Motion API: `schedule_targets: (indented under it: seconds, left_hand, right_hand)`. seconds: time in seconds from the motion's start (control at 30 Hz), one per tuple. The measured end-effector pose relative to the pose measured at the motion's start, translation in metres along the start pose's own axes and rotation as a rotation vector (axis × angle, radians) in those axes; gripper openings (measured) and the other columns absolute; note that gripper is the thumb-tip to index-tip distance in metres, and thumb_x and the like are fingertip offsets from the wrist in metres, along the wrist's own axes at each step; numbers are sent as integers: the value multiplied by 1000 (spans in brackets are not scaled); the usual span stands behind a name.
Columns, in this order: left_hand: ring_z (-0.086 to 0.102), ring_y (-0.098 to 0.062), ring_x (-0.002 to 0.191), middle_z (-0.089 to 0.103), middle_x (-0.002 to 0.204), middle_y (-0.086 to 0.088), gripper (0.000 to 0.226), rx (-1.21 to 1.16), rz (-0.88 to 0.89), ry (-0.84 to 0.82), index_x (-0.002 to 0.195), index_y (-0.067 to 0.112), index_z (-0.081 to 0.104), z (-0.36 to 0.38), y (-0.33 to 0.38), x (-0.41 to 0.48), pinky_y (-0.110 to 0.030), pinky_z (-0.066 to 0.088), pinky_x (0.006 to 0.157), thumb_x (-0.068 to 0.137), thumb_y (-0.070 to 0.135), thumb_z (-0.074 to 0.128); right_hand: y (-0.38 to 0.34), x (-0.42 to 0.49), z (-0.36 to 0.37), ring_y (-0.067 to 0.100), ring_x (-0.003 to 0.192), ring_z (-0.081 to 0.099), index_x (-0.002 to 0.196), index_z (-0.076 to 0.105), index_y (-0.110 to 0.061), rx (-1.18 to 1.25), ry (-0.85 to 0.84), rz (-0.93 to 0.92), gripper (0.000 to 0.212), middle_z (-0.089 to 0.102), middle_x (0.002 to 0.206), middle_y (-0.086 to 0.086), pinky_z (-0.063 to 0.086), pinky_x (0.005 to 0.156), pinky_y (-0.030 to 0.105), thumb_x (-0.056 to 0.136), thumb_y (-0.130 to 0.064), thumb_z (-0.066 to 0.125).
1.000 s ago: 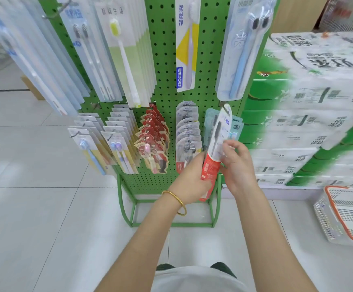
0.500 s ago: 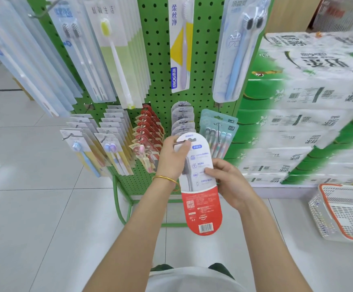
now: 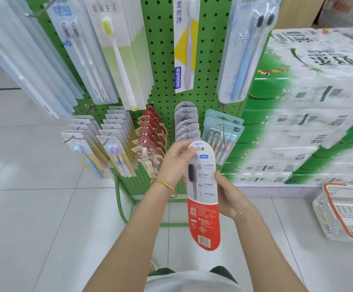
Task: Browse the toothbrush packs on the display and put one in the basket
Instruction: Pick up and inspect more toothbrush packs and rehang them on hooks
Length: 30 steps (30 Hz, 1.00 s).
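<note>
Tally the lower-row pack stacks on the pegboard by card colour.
white stacks: 2
red stack: 1
grey stack: 1
teal stack: 1
Total: 5
The held pack is left out.

Glossy white tiled floor (image 3: 34, 218), stacked green-and-white packs (image 3: 319, 98) at right

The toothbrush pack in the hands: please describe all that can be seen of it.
The toothbrush pack is a long card with rounded ends, pale above with blue print, red below with a barcode. A clear window shows a brush with dark bristles. It is held nearly upright before the green pegboard display. The left hand grips its top; the right hand holds its right edge.
</note>
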<state>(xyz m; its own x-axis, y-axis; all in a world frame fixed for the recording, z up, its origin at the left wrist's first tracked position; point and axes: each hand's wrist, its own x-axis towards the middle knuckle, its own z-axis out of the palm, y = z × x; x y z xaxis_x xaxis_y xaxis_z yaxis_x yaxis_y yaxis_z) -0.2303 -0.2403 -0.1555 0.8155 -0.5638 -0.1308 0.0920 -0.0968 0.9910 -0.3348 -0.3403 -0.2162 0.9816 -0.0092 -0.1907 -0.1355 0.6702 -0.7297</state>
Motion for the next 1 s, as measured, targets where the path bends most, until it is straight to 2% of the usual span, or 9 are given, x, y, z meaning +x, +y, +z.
schedule_targets:
  seconds: [0.07,0.13,0.27,0.37,0.43,0.6,0.67,0.83,1.0]
  left_hand:
    - [59,-17,108,58,105,8,14,69,26,95,105,17,60,-7,-3,6,-36,49,95,95,13,51]
    - [58,-25,110,58,110,2,15,87,30,182,97,24,59,-14,-4,10,-43,46,98,94,11,51]
    - [58,-27,108,59,102,6,27,97,26,222,88,29,56,-22,-4,18,-45,47,98,92,3,49]
    - [58,-23,108,57,100,9,22,111,6,207,97,21,57,-24,-5,23,-43,46,99,92,1,49]
    - [58,-20,108,56,100,9,21,131,10,200,101,18,57,-25,-7,25,-42,46,99,92,1,49]
    - [57,-16,101,56,96,10,20,159,2,184,99,17,57,-31,-8,32,-44,46,98,91,0,50]
    - [56,-14,98,55,94,12,20,160,-2,170,99,16,57,-32,-8,34,-42,46,98,92,-1,50]
    - [55,-13,93,56,92,9,19,191,8,148,100,15,58,-35,-7,39,-41,48,96,92,0,49]
    - [55,-15,91,55,92,11,19,201,26,143,101,14,57,-35,0,45,-39,49,94,92,0,49]
  right_hand:
    - [0,2,-6,25,105,62,117,64,-12,-37,68,-19,85,66,114,11,53,89,42,46,-52,90]
    - [0,6,-11,24,106,61,115,57,-8,-127,207,-61,93,65,113,8,51,87,39,40,-52,91]
    - [6,22,-6,17,94,54,101,51,-16,-528,528,-97,75,56,101,1,43,77,26,44,-53,80]
    - [17,41,0,14,102,53,120,44,-19,-750,730,-124,82,48,119,3,46,92,31,53,-45,85]
    - [22,52,5,15,105,49,124,42,-14,-806,813,-192,82,41,121,4,44,95,31,60,-34,88]
    - [34,75,6,10,89,37,118,45,-4,-948,945,-297,83,41,111,7,32,73,15,55,-31,91]
    - [39,82,5,13,92,37,119,45,-1,-988,981,-331,84,43,111,10,33,76,17,55,-31,91]
    - [50,100,3,26,101,43,115,45,-1,-996,1072,-430,85,42,106,4,45,86,43,53,-34,91]
    - [53,114,1,30,99,44,112,45,6,-1022,1116,-509,84,47,104,15,41,83,33,53,-31,92]
